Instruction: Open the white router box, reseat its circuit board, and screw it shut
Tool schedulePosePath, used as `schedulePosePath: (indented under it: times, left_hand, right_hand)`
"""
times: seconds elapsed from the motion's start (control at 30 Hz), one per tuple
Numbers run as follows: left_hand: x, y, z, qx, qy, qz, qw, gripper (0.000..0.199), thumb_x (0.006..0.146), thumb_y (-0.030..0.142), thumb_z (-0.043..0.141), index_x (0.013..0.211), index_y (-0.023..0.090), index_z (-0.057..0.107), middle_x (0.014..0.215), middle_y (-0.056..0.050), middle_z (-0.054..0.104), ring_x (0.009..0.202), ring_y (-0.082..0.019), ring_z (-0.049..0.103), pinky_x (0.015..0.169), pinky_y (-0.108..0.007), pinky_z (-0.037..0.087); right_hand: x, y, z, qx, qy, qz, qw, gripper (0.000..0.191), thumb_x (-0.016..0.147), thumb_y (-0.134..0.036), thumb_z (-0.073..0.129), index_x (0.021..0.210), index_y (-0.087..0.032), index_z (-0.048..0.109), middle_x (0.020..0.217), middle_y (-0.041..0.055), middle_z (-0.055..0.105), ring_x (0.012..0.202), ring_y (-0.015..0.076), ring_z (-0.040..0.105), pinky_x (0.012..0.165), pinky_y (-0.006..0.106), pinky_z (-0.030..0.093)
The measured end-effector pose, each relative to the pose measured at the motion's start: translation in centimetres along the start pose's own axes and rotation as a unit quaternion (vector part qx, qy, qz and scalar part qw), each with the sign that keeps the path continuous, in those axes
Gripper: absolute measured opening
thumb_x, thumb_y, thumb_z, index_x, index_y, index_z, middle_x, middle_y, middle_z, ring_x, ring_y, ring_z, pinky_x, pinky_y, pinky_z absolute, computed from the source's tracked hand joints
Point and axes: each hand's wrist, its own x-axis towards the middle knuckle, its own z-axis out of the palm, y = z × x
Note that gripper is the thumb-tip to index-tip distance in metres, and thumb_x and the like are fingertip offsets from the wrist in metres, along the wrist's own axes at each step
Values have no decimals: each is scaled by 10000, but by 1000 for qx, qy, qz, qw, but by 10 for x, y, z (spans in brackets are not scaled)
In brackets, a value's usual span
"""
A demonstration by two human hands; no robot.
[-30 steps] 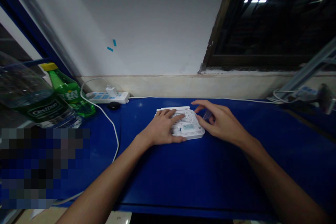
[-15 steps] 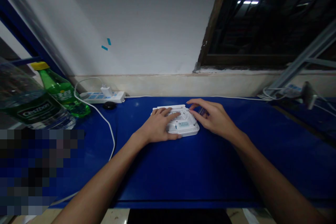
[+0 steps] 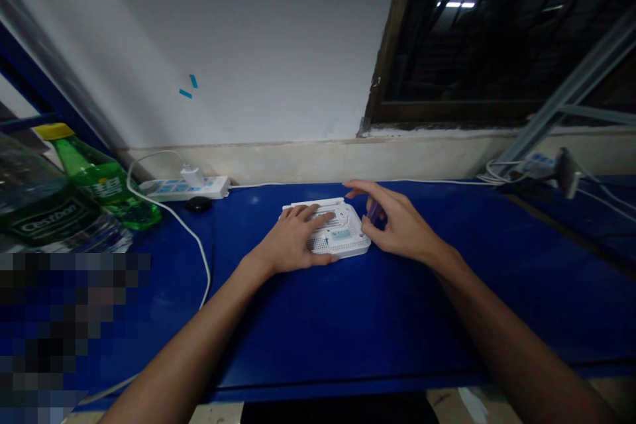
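Observation:
A white router lies on the blue table with its vented underside and a small label facing up. My left hand is spread flat over its left part, fingers apart and thumb along the near edge. At the router's right edge, my right hand is curled round a small purple-handled screwdriver. Most of this tool is hidden by the fingers, and its tip cannot be made out. The right index finger stretches above the router's far right corner, off the handle.
A power strip with a white charger and a black mouse sit back left. A white cable runs forward. Green bottle and large water bottle stand left. A phone-like object on a stand is right.
The view has turned slightly, shifting everything left. My right index finger has lifted a little, and more of the purple handle shows. My left hand stays on the router.

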Motion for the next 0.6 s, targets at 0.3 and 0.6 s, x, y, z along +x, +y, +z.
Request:
schedulePosePath:
  times: [0.3,0.6]
  left_hand:
    - [0,-1,1,3,-4,1,1000,925,798,805,562,1542,295,356,1573,-167,368,1407,-422,370,1111,-639,303]
    - [0,2,-1,3,-5,-6,1000,918,795,806,567,1539,310,358,1577,-153,366,1408,-421,372,1112,-638,305]
  right_hand:
    - [-1,2,0,2,-8,11,1000,645,811,-79,591,1414,-278,474,1145,17,695,592,94,568,584,233,496]
    - [0,2,0,-2,-13,9,1000,456,917,-212,588,1367,-265,539,1035,21,717,595,109,574,581,246,489]
